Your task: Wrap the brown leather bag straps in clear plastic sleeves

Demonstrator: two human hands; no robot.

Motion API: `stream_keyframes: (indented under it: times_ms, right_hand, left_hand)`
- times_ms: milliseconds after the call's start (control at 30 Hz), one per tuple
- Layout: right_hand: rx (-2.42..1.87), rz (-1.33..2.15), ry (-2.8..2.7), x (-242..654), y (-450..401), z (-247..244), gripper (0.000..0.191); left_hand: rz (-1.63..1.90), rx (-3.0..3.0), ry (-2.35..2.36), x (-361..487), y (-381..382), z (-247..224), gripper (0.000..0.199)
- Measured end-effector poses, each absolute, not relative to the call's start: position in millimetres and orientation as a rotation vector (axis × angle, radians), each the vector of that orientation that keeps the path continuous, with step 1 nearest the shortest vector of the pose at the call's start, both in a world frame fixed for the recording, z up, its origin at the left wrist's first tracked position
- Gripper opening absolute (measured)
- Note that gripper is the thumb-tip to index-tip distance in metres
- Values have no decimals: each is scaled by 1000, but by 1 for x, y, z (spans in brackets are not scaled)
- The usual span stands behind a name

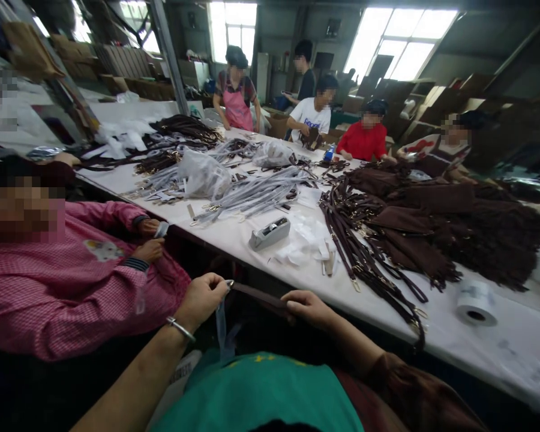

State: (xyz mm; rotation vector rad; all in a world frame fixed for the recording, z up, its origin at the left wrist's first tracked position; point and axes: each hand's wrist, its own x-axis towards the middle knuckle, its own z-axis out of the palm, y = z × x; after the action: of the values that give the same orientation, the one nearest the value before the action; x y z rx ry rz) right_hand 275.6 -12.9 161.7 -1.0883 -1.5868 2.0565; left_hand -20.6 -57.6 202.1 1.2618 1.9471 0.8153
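Between my two hands a dark brown strap (256, 294) is stretched out in front of the table's near edge. My left hand (206, 298) pinches its left end, where a small metal piece shows at the fingertips. A strip of clear plastic (222, 330) hangs down below those fingers. My right hand (309, 307) is closed on the strap's other end, thumb on top. On the table just beyond lie a grey tape dispenser (270, 233) and crumpled clear plastic (303, 237).
Brown straps with gold clips (364, 252) and dark brown fringed fabric pieces (436, 210) fill the table's right side. A white roll (477, 303) stands near its front edge. Plastic-wrapped straps (256, 192) lie mid-table. A co-worker in a pink checked sleeve (103, 282) sits close at left; several people work opposite.
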Motion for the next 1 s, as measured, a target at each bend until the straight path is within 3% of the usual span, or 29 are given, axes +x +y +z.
stream_keyframes:
  times_ms: [100, 233, 333, 467, 633, 833, 1000]
  right_hand:
    - [-1226, 1821, -1566, 282, -17, 182, 44]
    - [-1186, 1255, -2000, 260, -15, 249, 30]
    - [-1183, 886, -2304, 232, -7, 285, 36]
    - [-1147, 689, -2358, 199, 7, 284, 47]
    - [-1149, 955, -1907, 199, 20, 257, 46]
    - [-1050, 1969, -1717, 282, -6, 210, 37]
    - [-1329, 1609, -1634, 344, -17, 222, 26]
  left_hand:
    - [720, 1371, 1985, -21, -63, 203, 25]
    - [638, 1550, 1891, 5, -61, 212, 18]
    - [665, 1612, 1776, 26, -53, 227, 17]
    - [751, 1497, 1532, 42, -44, 255, 17]
    - [733, 1295, 1268, 52, -43, 273, 25]
    - [678, 1148, 1244, 32, -49, 250, 27]
    - [653, 1204, 1431, 14, -45, 230, 29]
